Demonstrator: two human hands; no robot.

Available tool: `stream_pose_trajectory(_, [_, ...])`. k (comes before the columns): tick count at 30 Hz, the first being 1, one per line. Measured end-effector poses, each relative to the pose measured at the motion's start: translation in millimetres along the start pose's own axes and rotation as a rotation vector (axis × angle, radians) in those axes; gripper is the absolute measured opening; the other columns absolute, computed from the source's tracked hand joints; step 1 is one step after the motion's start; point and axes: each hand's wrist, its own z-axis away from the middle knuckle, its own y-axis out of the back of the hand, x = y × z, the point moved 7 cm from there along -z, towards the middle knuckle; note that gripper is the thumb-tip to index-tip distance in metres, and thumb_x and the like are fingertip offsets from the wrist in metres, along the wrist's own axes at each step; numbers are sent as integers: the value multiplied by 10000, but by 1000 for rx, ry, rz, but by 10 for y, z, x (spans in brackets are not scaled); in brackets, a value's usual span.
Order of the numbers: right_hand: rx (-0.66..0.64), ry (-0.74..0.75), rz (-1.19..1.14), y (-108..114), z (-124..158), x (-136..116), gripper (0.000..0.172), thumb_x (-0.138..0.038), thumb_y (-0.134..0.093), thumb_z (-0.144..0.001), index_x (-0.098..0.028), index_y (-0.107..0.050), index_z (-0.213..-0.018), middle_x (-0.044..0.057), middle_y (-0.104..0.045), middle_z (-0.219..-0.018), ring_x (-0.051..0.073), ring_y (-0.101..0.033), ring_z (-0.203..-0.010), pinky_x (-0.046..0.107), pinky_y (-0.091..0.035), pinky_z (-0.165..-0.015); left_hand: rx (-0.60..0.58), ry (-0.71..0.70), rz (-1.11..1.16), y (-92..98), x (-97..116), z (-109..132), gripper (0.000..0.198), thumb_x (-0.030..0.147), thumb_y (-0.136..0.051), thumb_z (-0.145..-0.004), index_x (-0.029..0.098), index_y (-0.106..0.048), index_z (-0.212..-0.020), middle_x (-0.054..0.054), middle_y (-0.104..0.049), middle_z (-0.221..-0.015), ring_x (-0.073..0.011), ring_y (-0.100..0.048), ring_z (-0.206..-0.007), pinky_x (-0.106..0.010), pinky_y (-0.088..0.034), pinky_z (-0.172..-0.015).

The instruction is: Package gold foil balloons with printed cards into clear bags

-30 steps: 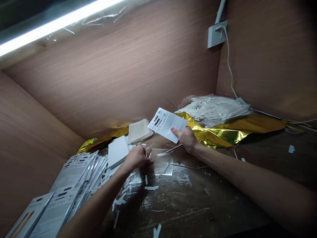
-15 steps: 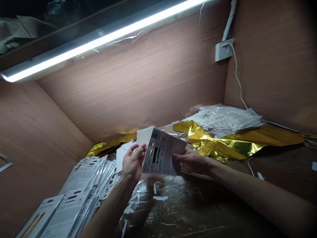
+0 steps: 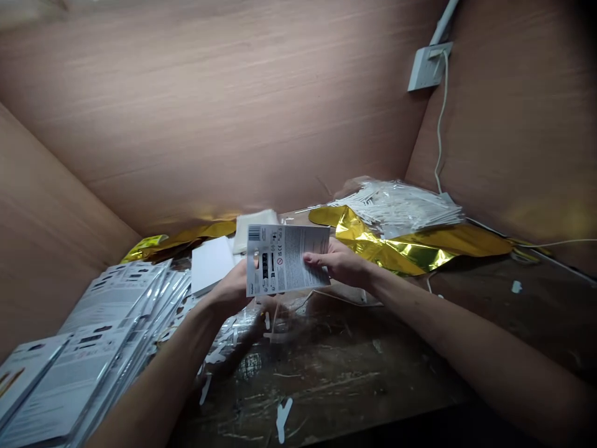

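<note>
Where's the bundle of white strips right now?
The bundle of white strips lies in the far right corner of the head view, on the gold foil, beyond the right hand and below the wall socket.

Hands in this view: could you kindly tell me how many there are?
2: the left hand sits behind the lower left of the printed packaging card, and the right hand grips its right edge. No others show.

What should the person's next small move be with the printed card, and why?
Probably set the printed card onto the stack of similar cards on the left: the left hand and right hand both hold it, its barcoded back faces the camera, and the stack lies beside the left forearm.
</note>
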Motion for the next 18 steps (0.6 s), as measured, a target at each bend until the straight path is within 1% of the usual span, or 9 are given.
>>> stream_pose_trajectory(2, [31, 11, -34, 7, -3, -28, 329, -406, -841, -732, -169, -669, -881, 44, -654, -819, 151, -578, -716, 273, -499, -650, -20, 21, 129, -65, -41, 50, 228, 224, -826, -719, 131, -765, -919, -153, -771, -937, -245, -741, -784, -335, -629, -681])
stream_pose_trajectory(4, [47, 15, -39, -8, -11, -49, 332, -389, -847, -725, -169, -679, -909, 64, -682, -878, 172, -610, -776, 286, -526, -691, -15, 48, 214, -109, -87, 99, 362, 163, -841, -690, 141, -755, -1042, -169, -770, -1033, -301, -758, -878, -410, -649, -735])
stream_pose_trajectory(6, [61, 13, -21, -17, -24, -51, 326, -385, -842, -729, -168, -682, -913, 72, -694, -884, 178, -618, -772, 295, -541, -690, 6, 82, 250, -131, -142, 122, 423, 97, -853, -661, 136, -752, -1070, -174, -778, -1027, -322, -767, -883, -429, -654, -744])
stream_pose_trajectory(9, [138, 35, -44, 71, -25, -57, 339, -384, -824, -738, -172, -686, -964, 85, -709, -913, 203, -649, -817, 324, -574, -735, 150, 132, 310, -27, -207, 106, 237, 52, -838, -683, 78, -765, -907, -171, -790, -876, -261, -776, -777, -346, -654, -724])
stream_pose_trajectory(12, [224, 62, -87, 247, 29, -88, 326, -384, -805, -740, -163, -689, -949, 101, -714, -903, 221, -668, -834, 337, -588, -748, 367, 61, 440, 216, -152, 87, 110, 12, -776, -753, 63, -754, -848, -150, -794, -843, -204, -775, -755, -285, -649, -744])
stream_pose_trajectory(13, [204, 32, -69, 276, 49, -83, 317, -386, -803, -737, -156, -692, -924, 101, -712, -871, 217, -667, -794, 333, -587, -718, 436, 12, 490, 304, -114, 94, 121, -7, -748, -776, 70, -753, -869, -137, -797, -855, -192, -776, -758, -280, -649, -755])
stream_pose_trajectory(15, [95, -86, 35, 270, 88, -36, 310, -390, -815, -728, -149, -694, -883, 88, -699, -793, 196, -646, -685, 313, -566, -626, 554, -80, 578, 451, -46, 129, 160, -33, -690, -820, 88, -750, -906, -113, -800, -870, -175, -777, -759, -287, -650, -778])
stream_pose_trajectory(17, [-4, -191, 168, 230, 124, 21, 316, -394, -835, -713, -154, -689, -858, 63, -679, -731, 173, -611, -603, 284, -521, -535, 620, -141, 634, 533, -5, 168, 162, -35, -656, -852, 92, -743, -901, -102, -798, -859, -170, -778, -758, -304, -650, -804])
stream_pose_trajectory(18, [-21, -213, 218, 214, 132, 38, 319, -402, -839, -713, -159, -683, -848, 53, -670, -712, 165, -597, -581, 270, -497, -505, 635, -160, 651, 551, 7, 182, 159, -31, -650, -862, 94, -740, -899, -99, -797, -855, -172, -779, -761, -312, -649, -813])
